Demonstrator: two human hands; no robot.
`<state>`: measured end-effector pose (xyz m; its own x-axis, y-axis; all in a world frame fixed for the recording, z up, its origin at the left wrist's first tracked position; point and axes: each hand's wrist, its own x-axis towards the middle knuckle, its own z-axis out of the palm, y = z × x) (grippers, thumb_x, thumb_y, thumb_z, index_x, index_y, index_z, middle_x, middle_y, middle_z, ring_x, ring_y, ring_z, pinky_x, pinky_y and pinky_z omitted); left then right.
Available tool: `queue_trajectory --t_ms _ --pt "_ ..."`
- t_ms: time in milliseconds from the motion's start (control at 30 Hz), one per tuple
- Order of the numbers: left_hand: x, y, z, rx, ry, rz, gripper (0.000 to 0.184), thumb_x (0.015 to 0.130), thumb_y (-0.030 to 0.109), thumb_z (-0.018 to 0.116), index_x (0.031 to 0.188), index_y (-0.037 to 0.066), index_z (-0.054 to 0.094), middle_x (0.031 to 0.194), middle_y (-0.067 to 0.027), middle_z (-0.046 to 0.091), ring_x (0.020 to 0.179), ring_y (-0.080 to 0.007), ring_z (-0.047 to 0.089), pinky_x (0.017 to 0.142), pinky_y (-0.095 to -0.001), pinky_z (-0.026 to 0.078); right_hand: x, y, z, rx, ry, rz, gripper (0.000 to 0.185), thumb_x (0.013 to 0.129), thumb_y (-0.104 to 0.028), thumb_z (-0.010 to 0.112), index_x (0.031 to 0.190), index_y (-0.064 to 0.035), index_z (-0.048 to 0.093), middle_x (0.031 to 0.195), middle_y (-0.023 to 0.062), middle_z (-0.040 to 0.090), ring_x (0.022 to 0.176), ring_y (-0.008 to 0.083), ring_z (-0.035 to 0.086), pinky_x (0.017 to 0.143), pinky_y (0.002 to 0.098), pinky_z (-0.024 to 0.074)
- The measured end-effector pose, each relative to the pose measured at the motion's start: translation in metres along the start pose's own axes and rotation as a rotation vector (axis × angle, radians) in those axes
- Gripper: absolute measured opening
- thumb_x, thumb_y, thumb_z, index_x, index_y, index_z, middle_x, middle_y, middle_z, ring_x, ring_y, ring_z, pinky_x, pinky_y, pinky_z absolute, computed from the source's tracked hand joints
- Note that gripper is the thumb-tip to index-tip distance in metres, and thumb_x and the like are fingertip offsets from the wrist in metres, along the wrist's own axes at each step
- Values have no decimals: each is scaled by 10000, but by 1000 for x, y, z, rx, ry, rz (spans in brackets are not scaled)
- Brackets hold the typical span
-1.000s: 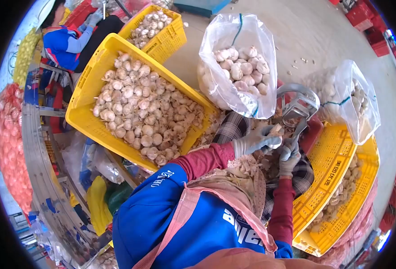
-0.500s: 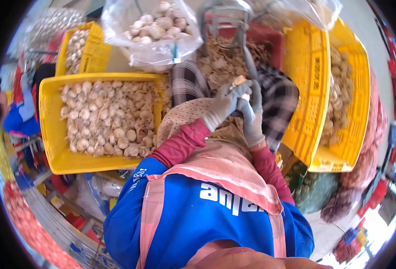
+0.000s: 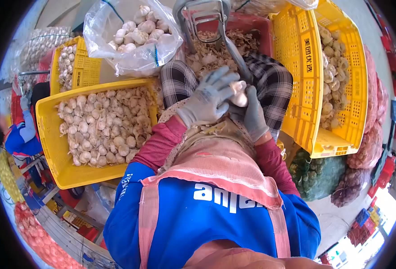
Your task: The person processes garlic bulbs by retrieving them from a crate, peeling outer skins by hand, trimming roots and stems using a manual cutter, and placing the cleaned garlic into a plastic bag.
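L hand (image 3: pixel 207 99) has spread out vs. half a sec ago, when both hands were bunched together; view has also swung a bit, so crates sit slightly differently in frame. L fingers now splayed, thumb apart, gripping nothing obvious; tips just beside a white garlic bulb (image 3: pixel 238 95), contact can't be told. R hand (image 3: pixel 255 115) has fingers closed on that bulb, over the lap, b/w the knees, just below the lever end of a grey metal frame (image 3: pixel 234 53) by a red tub (image 3: pixel 265 33) w/ peelings. Step in hand: prob. handling/cleaning one bulb b/w both gloves. Next move prob. calls for R keeping a steady hold while L fingers close in lightly, w/o bruising cloves or knocking the lever. L side: yellow crate (image 3: pixel 61 172) full of bulbs, clear bag (image 3: pixel 135 65) of more above it. Writing: R-side yellow crate (image 3: pixel 296 89) reads 美团优选 in dark print. White lettering (image 3: pixel 202 192) on blue top is upside down & part hidden by pink apron (image 3: pixel 225 157), so full word n/a; sleeve text too small to read for sure.
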<state>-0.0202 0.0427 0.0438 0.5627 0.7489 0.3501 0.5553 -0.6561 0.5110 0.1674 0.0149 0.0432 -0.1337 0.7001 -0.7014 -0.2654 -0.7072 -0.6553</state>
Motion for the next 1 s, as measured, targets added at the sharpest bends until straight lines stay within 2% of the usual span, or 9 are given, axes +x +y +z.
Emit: queue_trajectory --t_ms 167,300,400,467,567,700,733,833,1000 --pt "-20 -21 32 -1065 51 -396 543 798 4 674 1319 6 519 1333 -160 558 1291 -289 517 1094 -345 386 -2 -28 14 -336 -71 -208 626 1009 -545 404 1035 27 658 852 117 708 667 203 715 517 268 545" --pt "-18 -20 31 -597 183 -180 671 794 79 762 1385 -14 459 1364 -189 528 1327 -248 469 1108 -365 374 11 -40 11 -387 -145 -161 599 1006 -535 406 987 11 650 743 93 686 563 142 665 491 219 505" --pt "-18 -15 23 -880 201 -298 688 840 123 753 1429 -4 421 1343 -132 543 1258 -223 516 1066 -361 413 13 -44 17 -425 -184 -121 585 1022 -484 422 783 -1 648 600 71 639 434 134 595 407 227 452" --pt "-18 -13 18 -1308 239 -397 690 870 187 734 1445 3 399 1264 -94 585 1085 -177 609 914 -298 506 15 -43 15 -478 -91 -298 428 1013 -337 525 851 29 678 627 63 650 494 138 634 456 237 496" --pt "-21 -23 14 -1586 228 -566 648 906 346 678 1414 33 425 1053 -88 641 839 -116 633 689 -232 517 34 -52 7 -390 117 -1087 235 969 -122 523 1011 51 677 890 100 693 722 115 667 612 237 534" --pt "-13 -25 16 -1743 416 -604 600 927 433 648 1362 65 461 1085 -66 641 794 -130 633 636 -251 520 60 -73 -1 -768 -2 -845 389 952 -233 591 1254 12 599 1074 164 694 915 242 680 816 343 517" --pt "-10 -27 14 -1739 415 -594 600 927 433 648 1362 65 461 1085 -66 641 794 -130 633 636 -251 520 63 -74 -1 -923 -51 -984 373 952 -260 589 1198 17 632 970 145 711 893 243 697 775 341 525" --pt "-7 -32 9 -1714 471 -697 660 895 590 630 1327 113 484 1010 -45 647 729 -71 600 558 -215 480 35 -90 2 -740 -163 -573 406 969 -298 557 1163 48 644 810 110 701 690 178 703 641 301 542" --pt "-12 -29 10 -1648 410 -702 538 921 467 664 1263 68 551 931 -32 644 663 -44 573 531 -174 439 -13 -83 24 -808 156 -1212 293 913 -130 622 1157 29 652 898 139 709 711 173 707 669 278 555"
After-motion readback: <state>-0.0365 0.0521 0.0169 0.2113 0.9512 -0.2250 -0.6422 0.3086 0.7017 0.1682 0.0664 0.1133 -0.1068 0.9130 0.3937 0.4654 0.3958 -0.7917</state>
